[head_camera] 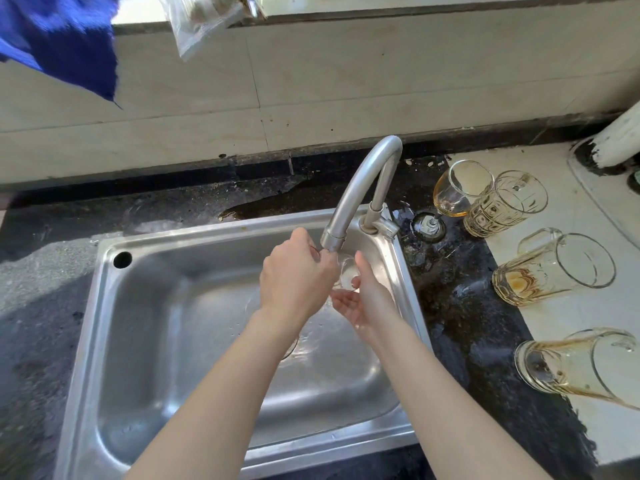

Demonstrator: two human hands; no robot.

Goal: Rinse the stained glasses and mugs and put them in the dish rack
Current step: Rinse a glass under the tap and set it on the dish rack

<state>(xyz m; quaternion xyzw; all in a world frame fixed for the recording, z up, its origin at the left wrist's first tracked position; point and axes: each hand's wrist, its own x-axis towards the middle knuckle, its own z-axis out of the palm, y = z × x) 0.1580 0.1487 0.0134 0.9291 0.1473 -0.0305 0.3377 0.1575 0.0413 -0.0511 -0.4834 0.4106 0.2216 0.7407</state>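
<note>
Only one glass [348, 276] in left hand [298, 275], four stained vessels [554, 268] beside.

head view | looks forward and down | close over sink [114, 306] | wide angle

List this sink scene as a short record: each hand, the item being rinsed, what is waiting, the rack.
left hand: grips the small clear glass just under the faucet spout
right hand: fingers straight, cupped against the glass from below
place: over the right side of the steel sink
waiting: wine glass, patterned tumbler, far mug, near mug, all brown-stained, on the counter right of the sink
water flow: cannot tell
dish rack: not in view
</note>
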